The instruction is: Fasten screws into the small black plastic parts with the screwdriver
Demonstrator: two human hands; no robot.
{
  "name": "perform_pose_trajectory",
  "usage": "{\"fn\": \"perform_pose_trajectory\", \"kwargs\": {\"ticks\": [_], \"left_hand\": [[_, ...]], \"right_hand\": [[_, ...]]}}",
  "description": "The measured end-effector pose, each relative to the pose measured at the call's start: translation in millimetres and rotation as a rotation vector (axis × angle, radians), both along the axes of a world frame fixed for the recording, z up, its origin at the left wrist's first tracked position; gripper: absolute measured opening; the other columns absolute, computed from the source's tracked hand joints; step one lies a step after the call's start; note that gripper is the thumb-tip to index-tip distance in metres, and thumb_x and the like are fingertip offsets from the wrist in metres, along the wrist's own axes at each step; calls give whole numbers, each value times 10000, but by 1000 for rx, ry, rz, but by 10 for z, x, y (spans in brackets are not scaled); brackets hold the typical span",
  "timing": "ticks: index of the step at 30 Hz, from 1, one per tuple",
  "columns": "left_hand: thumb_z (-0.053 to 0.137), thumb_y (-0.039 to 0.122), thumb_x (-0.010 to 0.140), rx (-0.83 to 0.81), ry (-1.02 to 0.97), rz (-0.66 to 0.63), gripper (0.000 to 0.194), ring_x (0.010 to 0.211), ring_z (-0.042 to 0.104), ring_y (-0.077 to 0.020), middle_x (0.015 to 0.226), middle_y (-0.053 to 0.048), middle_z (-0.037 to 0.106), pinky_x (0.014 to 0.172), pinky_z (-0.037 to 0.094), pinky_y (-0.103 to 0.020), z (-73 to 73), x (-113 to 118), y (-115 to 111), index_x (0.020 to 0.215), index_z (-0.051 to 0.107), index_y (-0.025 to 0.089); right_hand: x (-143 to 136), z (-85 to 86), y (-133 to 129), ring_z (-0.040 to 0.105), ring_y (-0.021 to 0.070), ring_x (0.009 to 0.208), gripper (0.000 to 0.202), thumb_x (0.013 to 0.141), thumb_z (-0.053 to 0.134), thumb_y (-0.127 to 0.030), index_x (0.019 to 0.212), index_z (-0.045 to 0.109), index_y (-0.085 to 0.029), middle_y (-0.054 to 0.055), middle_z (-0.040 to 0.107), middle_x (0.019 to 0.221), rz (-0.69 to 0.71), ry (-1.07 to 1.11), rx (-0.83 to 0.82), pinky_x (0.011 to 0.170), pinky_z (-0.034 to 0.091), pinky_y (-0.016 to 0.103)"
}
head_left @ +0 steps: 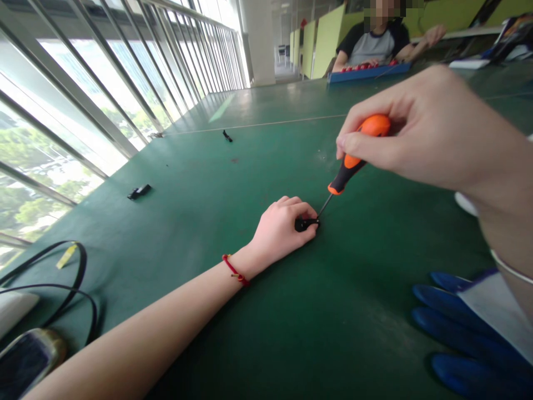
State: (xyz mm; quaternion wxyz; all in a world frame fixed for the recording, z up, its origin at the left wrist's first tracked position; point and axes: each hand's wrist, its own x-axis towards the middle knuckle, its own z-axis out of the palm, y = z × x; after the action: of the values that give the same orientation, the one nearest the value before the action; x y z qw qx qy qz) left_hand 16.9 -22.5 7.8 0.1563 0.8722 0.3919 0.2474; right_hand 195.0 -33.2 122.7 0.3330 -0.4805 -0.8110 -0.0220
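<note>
My right hand is wrapped round the orange and black handle of a screwdriver. The shaft slants down to the left, and its tip meets the right end of a small black part. Thumb and fingers of my left hand pinch that part against the green tabletop. Whether a screw sits under the tip is too small to tell. Two more small black pieces lie farther off, one piece at the left and another piece near the far seam.
A blue and white glove lies at the lower right. Black cables and a phone-like device occupy the lower left. Metal railings border the table's left side. Across the table, a person sits behind a blue tray with red items.
</note>
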Motion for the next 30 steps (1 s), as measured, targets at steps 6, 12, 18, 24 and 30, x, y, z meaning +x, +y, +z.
{"fn": "perform_pose_trajectory", "kwargs": {"ticks": [6, 12, 18, 24, 30], "left_hand": [[566, 224, 748, -2, 3, -1, 115, 832, 537, -172, 836, -6, 633, 761, 460, -295, -4, 0, 0, 833, 643, 206], [556, 223, 753, -7, 7, -5, 127, 845, 541, -177, 843, -10, 635, 772, 462, -301, 4, -3, -3, 844, 643, 204], [564, 219, 750, -9, 11, -3, 118, 843, 546, -174, 853, -10, 640, 772, 465, -297, 4, -2, -3, 837, 642, 202], [563, 222, 759, 4, 11, -6, 121, 842, 546, -173, 841, -10, 639, 774, 466, -298, 2, -2, 0, 847, 643, 200], [569, 225, 747, -8, 2, 8, 109, 825, 549, -171, 825, -13, 638, 768, 468, -300, 4, 0, -3, 829, 631, 188]], "right_hand": [[4, 0, -1, 332, 26, 465, 178, 731, 547, -226, 583, 628, -170, -53, 428, 487, 7, 0, -7, 480, 245, 228], [15, 0, -2, 386, 51, 501, 180, 739, 534, -250, 611, 634, -174, -43, 486, 505, 3, -5, 2, 465, 265, 226], [2, -9, 7, 384, 63, 491, 192, 730, 521, -277, 606, 633, -182, -37, 477, 495, 11, -4, -6, 468, 271, 235], [-1, 11, -23, 401, 54, 512, 126, 689, 556, -277, 778, 614, -209, -47, 524, 619, 11, -12, -73, 484, 283, 230], [15, 24, -49, 247, 31, 420, 440, 847, 386, -520, 659, 611, -192, -42, 305, 472, -20, -68, -120, 446, 168, 235]]}}
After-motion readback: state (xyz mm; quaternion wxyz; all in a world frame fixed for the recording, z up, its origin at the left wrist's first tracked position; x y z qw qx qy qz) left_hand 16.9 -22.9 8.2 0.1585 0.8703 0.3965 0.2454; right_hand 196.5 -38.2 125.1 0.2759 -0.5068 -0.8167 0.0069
